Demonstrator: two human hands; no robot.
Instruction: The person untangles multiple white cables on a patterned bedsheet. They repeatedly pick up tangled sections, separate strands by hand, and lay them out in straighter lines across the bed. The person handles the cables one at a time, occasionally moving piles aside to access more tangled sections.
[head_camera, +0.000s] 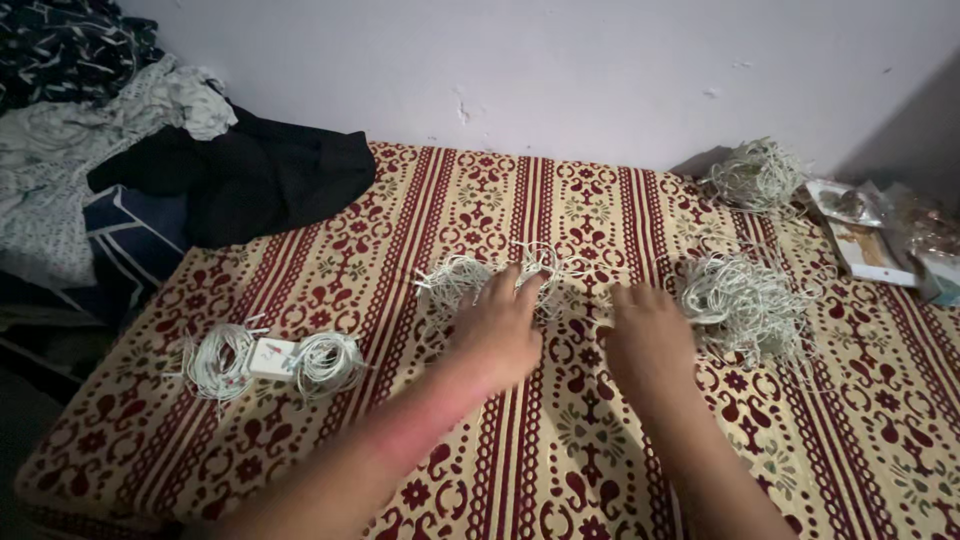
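Observation:
Both my hands rest palm down on a bed covered with a cream and maroon patterned sheet (560, 440). My left hand (495, 330) lies on a small loose pile of white string pieces (470, 275), fingers spread over it. My right hand (648, 335) sits just beside it, fingertips touching the strands near a larger tangled heap of white string (745, 300) on its right. Whether either hand pinches a strand is hidden by the fingers.
Two coiled bundles of white string with a small white box between them (272, 360) lie at the left. Another string heap (757, 175) sits by the wall. Packets and a box (875, 235) are at far right; piled clothes (200, 170) at far left.

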